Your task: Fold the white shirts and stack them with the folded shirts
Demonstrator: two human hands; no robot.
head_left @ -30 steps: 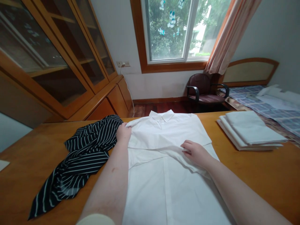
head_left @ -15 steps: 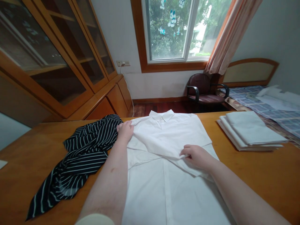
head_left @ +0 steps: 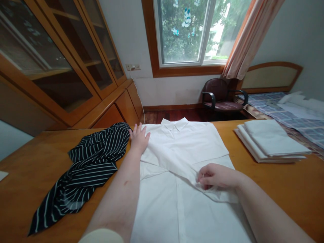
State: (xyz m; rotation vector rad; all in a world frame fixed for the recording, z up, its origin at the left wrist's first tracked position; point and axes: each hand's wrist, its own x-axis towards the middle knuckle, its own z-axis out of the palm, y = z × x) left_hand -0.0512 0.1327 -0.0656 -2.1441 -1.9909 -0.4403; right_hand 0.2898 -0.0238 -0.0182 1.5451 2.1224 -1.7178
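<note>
A white collared shirt (head_left: 174,209) lies front up on the table, with its collar at the far edge. One sleeve crosses its chest diagonally from the left shoulder. My left hand (head_left: 139,136) rests flat on that shoulder with the fingers spread. Over the shirt's right middle, my right hand (head_left: 217,177) is closed in a pinch on the sleeve cloth and lifts it slightly; its fingertips are partly hidden. Beside my left forearm lies a crumpled black garment with white stripes (head_left: 88,172).
A stack of folded white cloth (head_left: 270,141) lies on the wooden table (head_left: 268,192) at the right. Beyond the table stand a dark red armchair (head_left: 220,96) and a bed (head_left: 273,104). A glass-fronted cabinet (head_left: 83,64) rises at the left.
My left hand has shifted slightly right and its fingers have spread out flat. My right hand has moved a little toward me, drawing the sleeve cloth down and to the right.
</note>
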